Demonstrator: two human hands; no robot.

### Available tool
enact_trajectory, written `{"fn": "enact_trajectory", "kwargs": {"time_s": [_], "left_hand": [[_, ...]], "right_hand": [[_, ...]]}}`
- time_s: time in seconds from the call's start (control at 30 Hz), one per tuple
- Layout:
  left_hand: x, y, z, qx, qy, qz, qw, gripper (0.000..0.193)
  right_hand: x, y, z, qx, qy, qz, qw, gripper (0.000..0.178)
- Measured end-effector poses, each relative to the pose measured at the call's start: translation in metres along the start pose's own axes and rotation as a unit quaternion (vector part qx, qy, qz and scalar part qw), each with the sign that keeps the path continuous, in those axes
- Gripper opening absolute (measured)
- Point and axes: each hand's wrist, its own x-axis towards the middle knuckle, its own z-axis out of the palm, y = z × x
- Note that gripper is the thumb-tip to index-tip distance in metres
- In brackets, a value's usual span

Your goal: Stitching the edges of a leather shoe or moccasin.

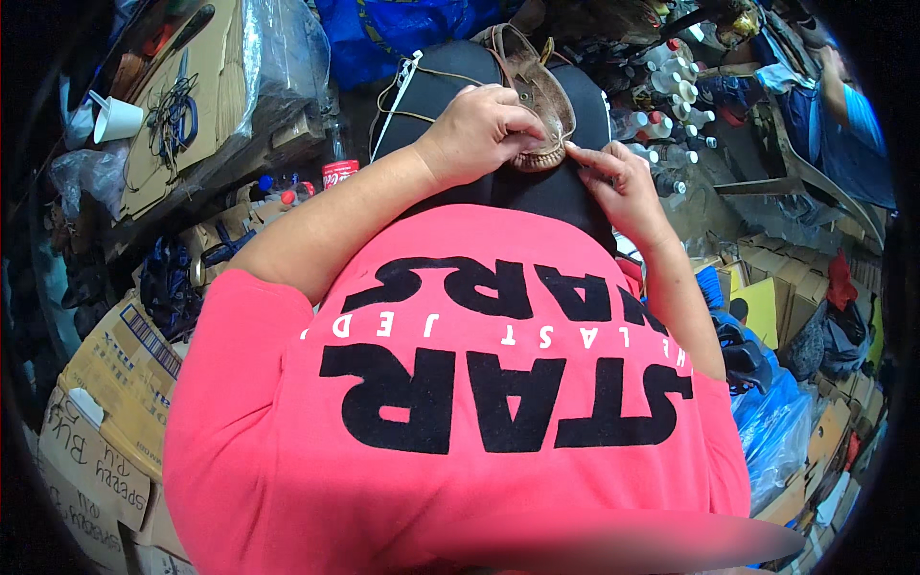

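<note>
A brown leather moccasin (pixel 539 91) lies on my black-clad lap, its gathered, stitched toe turned toward me. My left hand (pixel 486 132) is closed on the toe from the left, fingertips at the puckered seam. At the toe's right edge, my right hand (pixel 621 184) has its index finger and thumb close together in a pinch. Whatever is between them is too small to make out. A thin tan lace (pixel 385 99) loops out to the left of the shoe, beside a narrow white strip (pixel 395 101) across my leg.
Several plastic bottles (pixel 671 91) stand to the right of my legs. On the left are flattened cardboard (pixel 182 105), a white cup (pixel 117 120) and a red can (pixel 339 172). Another person's arm (pixel 834 91) shows at the far right. Cardboard boxes (pixel 105 412) lie at the lower left.
</note>
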Motion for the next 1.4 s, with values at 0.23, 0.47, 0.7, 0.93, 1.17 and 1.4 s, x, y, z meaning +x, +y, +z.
{"fn": "enact_trajectory", "kwargs": {"time_s": [0.23, 0.47, 0.7, 0.93, 1.17, 1.4], "left_hand": [[0.002, -0.008, 0.0, 0.029, -0.015, -0.015, 0.999, 0.011], [0.004, -0.009, 0.003, 0.051, -0.029, -0.028, 0.998, 0.011], [0.008, -0.009, 0.005, 0.055, -0.044, -0.03, 0.997, 0.009], [0.013, -0.008, 0.007, 0.061, -0.062, 0.028, 0.996, 0.01], [0.033, -0.03, 0.014, -0.05, -0.107, 0.056, 0.991, 0.011], [0.023, -0.024, 0.008, 0.007, -0.068, 0.093, 0.993, 0.012]], "right_hand": [[0.023, 0.018, -0.015, 0.096, -0.065, 0.007, 0.993, 0.047], [0.032, 0.026, -0.015, 0.138, -0.106, 0.01, 0.985, 0.052], [0.035, 0.024, -0.018, 0.144, -0.115, 0.013, 0.983, 0.049], [0.035, 0.032, -0.015, 0.178, -0.133, 0.023, 0.975, 0.047], [0.043, 0.038, -0.014, 0.221, -0.145, 0.013, 0.964, 0.039], [0.037, 0.034, -0.018, 0.182, -0.13, -0.004, 0.975, 0.037]]}}
